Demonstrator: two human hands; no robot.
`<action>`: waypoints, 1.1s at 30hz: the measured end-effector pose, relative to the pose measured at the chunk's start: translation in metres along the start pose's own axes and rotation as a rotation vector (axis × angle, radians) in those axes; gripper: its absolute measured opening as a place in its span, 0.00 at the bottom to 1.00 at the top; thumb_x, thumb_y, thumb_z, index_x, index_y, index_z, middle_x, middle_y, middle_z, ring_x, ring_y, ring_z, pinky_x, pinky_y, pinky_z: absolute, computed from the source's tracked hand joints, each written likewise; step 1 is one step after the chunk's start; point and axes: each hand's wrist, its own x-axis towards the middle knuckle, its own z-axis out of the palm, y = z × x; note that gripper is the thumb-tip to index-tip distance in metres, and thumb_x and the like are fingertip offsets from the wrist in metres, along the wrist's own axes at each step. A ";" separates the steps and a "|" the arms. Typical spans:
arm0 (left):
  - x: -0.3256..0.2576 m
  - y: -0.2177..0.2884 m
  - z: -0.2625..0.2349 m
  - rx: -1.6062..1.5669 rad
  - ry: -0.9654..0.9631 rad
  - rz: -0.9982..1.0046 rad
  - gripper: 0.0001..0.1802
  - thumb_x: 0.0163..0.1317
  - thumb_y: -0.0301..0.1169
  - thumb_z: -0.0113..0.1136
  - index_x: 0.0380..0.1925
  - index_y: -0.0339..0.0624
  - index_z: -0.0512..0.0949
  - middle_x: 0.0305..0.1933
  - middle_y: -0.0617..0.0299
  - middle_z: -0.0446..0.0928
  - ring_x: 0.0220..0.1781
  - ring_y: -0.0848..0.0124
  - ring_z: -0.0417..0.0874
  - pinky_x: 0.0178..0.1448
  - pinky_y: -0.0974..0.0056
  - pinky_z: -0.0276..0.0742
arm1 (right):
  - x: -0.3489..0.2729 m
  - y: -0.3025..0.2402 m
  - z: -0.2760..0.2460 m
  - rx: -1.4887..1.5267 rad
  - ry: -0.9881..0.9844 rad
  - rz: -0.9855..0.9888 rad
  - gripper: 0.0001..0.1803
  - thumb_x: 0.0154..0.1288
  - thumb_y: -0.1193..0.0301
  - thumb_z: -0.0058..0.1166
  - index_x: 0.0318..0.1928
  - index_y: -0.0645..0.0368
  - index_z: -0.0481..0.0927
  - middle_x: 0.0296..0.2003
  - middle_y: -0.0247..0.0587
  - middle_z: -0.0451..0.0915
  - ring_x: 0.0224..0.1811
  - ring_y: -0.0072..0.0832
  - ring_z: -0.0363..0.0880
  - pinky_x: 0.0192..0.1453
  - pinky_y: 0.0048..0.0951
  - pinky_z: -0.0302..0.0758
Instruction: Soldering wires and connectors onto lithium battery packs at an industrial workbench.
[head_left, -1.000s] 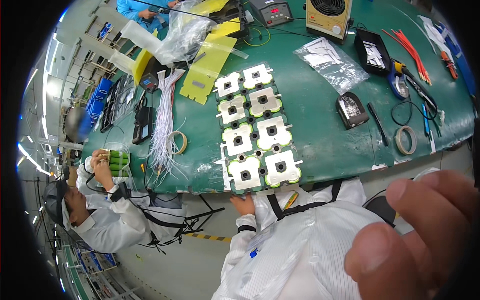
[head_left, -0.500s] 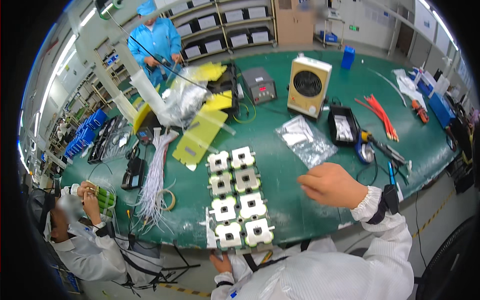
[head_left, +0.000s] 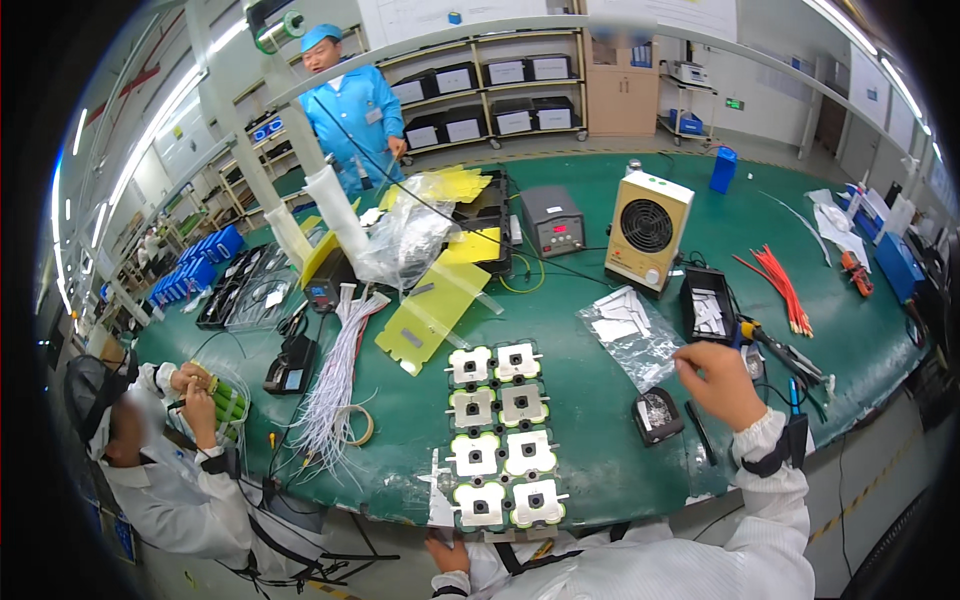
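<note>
Your right hand [head_left: 722, 385] hangs over the right side of the green table [head_left: 600, 420], by the lower right of the clear bag [head_left: 645, 350] of white pieces. Its fingers are bent with nothing visible in them; whether thumb and fingertips meet, I cannot tell. Working well from here likely means keeping the wrist raised and the cuff clear of the black stick [head_left: 702, 433] and the open black tub [head_left: 660, 436] — a sleeve could drag either one. Use fingertips rather than the palm for anything small, and go gently around the tool with a yellow collar [head_left: 747, 328] just beyond your hand.

The block of eight white-topped units [head_left: 514, 452] lies at the table's front edge, well left of that hand; if you steady it, the side frame seems safer than the thin tabs.

Your left hand [head_left: 447, 552] is at the front edge, near the block's lower left corner. It is partly hidden — I cannot tell whether it is open, closed or holding anything. The tub's contents are too small to make out, and your right hand covers whatever lies beneath it.
</note>
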 end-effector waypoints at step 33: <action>-0.003 -0.062 0.017 0.122 -0.092 -0.158 0.46 0.68 0.51 0.60 0.73 0.28 0.58 0.74 0.26 0.60 0.76 0.32 0.59 0.79 0.45 0.57 | 0.196 0.184 0.243 -0.745 -0.027 0.057 0.07 0.61 0.74 0.59 0.37 0.63 0.86 0.40 0.53 0.86 0.38 0.49 0.89 0.40 0.42 0.85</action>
